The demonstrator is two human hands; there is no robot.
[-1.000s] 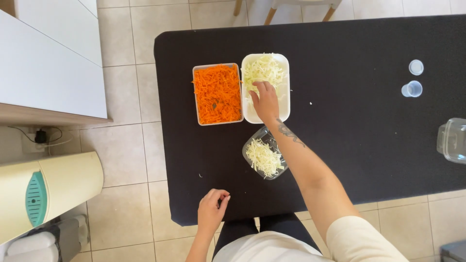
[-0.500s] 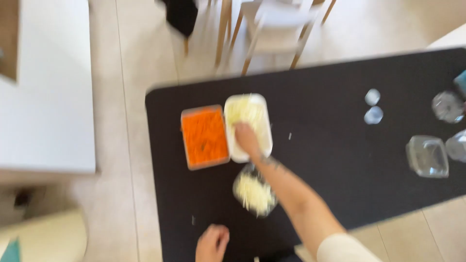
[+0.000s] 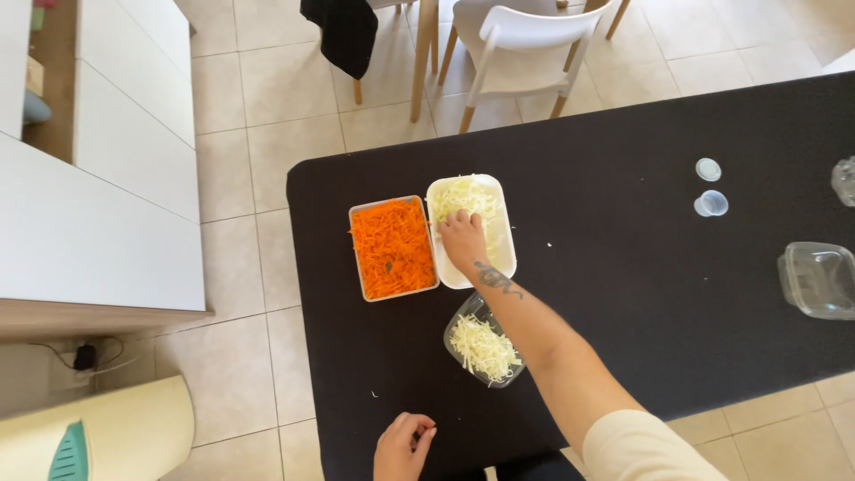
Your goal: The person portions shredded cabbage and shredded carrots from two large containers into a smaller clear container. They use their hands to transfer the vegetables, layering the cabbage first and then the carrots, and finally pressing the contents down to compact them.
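- Currently right hand (image 3: 463, 239) in the white cabbage tray (image 3: 500, 258), fingers curled down into shreds.
- Left hand (image 3: 403, 445) at near desk (image 3: 641, 294) edge, fingers loosely curled, empty.

On the black counter (image 3: 677, 294) stand several food packages. A white rectangular tray (image 3: 499, 191) holds pale shreds, and just beside it, touching or nearly so, a second white tray (image 3: 357, 258) is full of orange shreds. Nearer the person, a clear plastic container (image 3: 463, 321) holds more pale shreds. At the far right sits an empty clear container (image 3: 818, 280), with two small round lidded cups (image 3: 711, 203), possibly translucent, near it.
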